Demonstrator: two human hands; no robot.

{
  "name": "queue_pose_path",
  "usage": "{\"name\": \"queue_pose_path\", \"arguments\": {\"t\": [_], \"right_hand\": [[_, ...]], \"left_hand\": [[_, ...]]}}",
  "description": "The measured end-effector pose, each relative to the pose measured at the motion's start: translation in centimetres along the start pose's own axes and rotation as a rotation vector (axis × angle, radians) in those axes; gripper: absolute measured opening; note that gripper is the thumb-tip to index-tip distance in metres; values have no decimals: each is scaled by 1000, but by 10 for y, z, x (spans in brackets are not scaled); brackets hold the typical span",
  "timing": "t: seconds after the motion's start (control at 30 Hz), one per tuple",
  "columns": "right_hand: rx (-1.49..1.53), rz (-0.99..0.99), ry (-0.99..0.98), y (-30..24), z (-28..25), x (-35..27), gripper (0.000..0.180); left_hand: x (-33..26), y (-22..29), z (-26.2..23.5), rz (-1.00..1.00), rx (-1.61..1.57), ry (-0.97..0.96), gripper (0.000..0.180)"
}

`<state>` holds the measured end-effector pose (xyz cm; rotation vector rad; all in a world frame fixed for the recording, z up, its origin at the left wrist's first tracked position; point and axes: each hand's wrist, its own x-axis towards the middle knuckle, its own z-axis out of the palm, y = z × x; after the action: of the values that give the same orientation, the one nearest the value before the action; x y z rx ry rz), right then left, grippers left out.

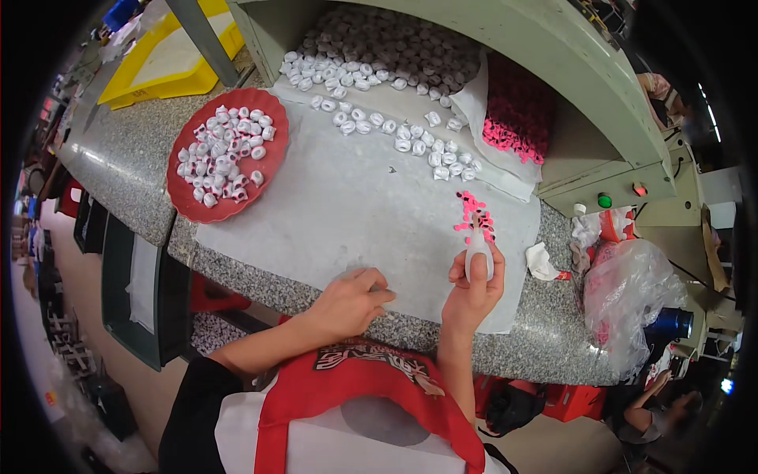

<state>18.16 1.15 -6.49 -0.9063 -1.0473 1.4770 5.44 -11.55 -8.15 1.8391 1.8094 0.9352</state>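
My right hand (474,291) is closed around a small white squeeze bottle (478,257). The bottle's narrow tip lies over a patch of small bright pink pieces (466,207), some with dark spots, on the white paper sheet (332,205). Near the front edge of that sheet rests my left hand (351,300), its fingers curled in and nothing visible in them. Several small white pieces (418,141), ring-like with dark middles, lie scattered toward the back of the paper. A red scalloped plate (183,150) at the left holds a heap of similar white pieces with pinkish centres.
A pale green metal housing (584,71) arches over a pile of white pieces (379,39) and a pink pile (513,118). At the left are a yellow tray (130,95) and a dark green crate (118,316). Crumpled tissue (540,261) and a clear plastic bag (632,292) lie rightward.
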Motion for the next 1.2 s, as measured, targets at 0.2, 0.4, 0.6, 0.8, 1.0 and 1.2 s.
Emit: {"name": "queue_pose_path", "arguments": {"t": [0.2,0.4,0.6,0.8,1.0,1.2], "right_hand": [[-21,3,-6,-15,-8,-5,27],[-6,1,-25,-25,-7,-9,26],[4,188,59,11,-25,-17,25],[-23,162,193,20,-44,-28,26],[97,185,192,18,-55,-28,25],[83,134,88,-30,-57,-33,26]], "left_hand": [[-2,-7,-7,-137,-5,-68,17],[-7,-7,0,-227,-222,99,19],[19,1,-15,-505,-1479,-53,28],[44,22,-25,-353,-1845,-77,32],[65,33,-35,-293,-1683,-4,31],[61,69,-26,-298,-1512,172,31]]}}
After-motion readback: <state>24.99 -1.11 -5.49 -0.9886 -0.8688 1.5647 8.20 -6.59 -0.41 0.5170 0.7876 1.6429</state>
